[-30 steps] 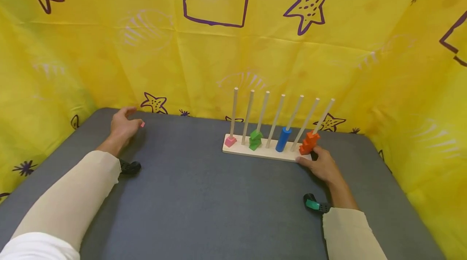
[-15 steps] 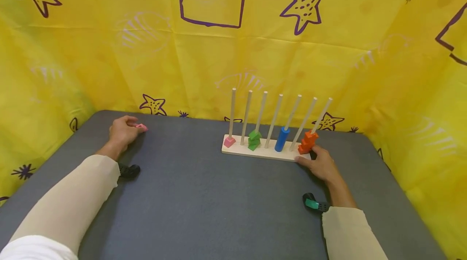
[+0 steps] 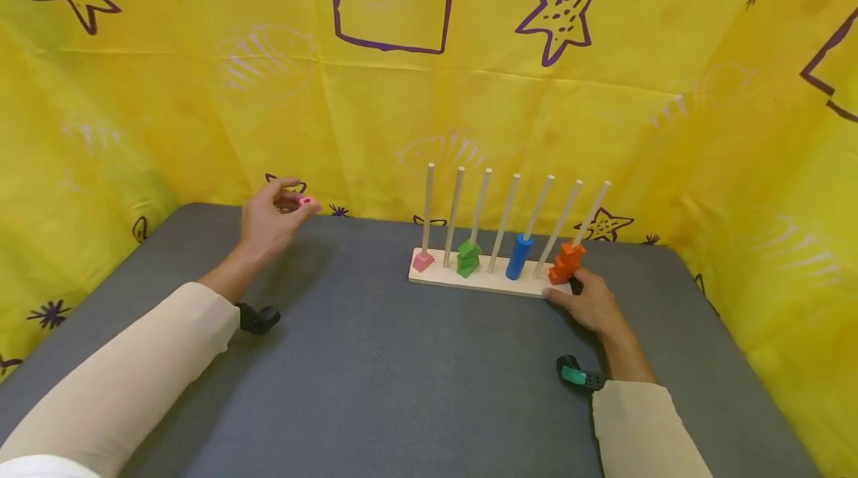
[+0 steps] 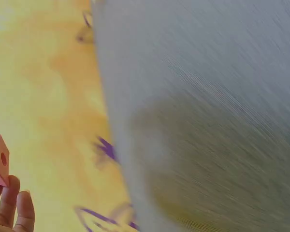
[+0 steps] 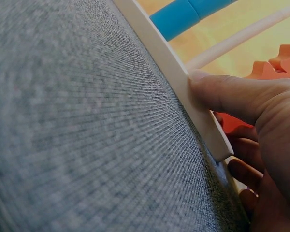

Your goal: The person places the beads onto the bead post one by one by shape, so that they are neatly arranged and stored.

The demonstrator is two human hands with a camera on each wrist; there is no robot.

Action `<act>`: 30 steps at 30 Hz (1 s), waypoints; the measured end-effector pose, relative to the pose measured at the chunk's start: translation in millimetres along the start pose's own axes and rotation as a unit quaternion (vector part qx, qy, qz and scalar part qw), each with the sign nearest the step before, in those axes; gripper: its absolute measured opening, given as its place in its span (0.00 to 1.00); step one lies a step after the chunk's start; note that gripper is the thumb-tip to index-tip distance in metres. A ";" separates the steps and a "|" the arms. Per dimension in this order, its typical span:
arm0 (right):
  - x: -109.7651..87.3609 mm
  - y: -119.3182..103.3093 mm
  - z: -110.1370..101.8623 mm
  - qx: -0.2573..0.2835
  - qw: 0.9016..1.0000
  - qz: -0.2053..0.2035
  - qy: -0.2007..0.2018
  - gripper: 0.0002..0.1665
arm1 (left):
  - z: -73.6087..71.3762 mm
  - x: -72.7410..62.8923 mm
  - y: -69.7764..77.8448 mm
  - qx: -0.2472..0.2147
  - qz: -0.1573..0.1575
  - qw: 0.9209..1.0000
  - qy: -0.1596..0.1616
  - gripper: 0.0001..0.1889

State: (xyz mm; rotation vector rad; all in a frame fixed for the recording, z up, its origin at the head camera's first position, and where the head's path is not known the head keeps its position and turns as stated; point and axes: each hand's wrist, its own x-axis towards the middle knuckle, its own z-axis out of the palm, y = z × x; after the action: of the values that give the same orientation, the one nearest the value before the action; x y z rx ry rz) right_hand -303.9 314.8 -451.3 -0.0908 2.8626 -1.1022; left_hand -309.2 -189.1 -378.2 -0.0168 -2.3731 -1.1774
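My left hand pinches a pink triangular block with a hole in its side, held above the table's back left. In the left wrist view this pink block shows at the left edge, by the fingertips. My right hand grips the right end of a wooden peg board, thumb on its front edge. Along the board stand several upright pegs. A pink block sits on the leftmost peg, green blocks on the third, blue cylinders on the fifth, orange cog-shaped blocks on the rightmost.
The board stands on a grey table, right of its middle, near the back edge. A yellow patterned cloth hangs behind the table and along its sides. Black wrist devices show below both hands.
My left hand has taken the pink block from the table's back left, lifted it and moved it to the right. My right hand has kept its hold on the board.
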 end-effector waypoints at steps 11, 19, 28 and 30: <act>0.8 4.5 -1.7 0.003 0.999 -0.035 0.018 0.43 | 13.1 -3.6 81.9 -0.107 0.092 0.990 -0.010 0.25; -3.2 2.3 0.0 -0.002 1.000 -0.026 0.008 0.43 | 31.5 -4.0 118.5 -0.151 0.127 0.980 -0.017 0.22; -4.0 1.1 -0.6 0.003 1.000 -0.018 0.007 0.45 | 56.5 10.2 150.7 -0.202 0.128 0.970 -0.044 0.22; -4.4 0.4 -0.3 0.004 1.000 -0.018 0.005 0.45 | 59.8 11.7 155.2 -0.205 0.124 0.970 -0.051 0.23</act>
State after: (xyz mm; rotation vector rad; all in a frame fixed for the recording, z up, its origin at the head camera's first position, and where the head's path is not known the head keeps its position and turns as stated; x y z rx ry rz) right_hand -299.5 315.7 -451.1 -0.1377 2.8771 -1.1226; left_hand -310.2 -49.0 -287.9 -0.5063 -2.0904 -1.5447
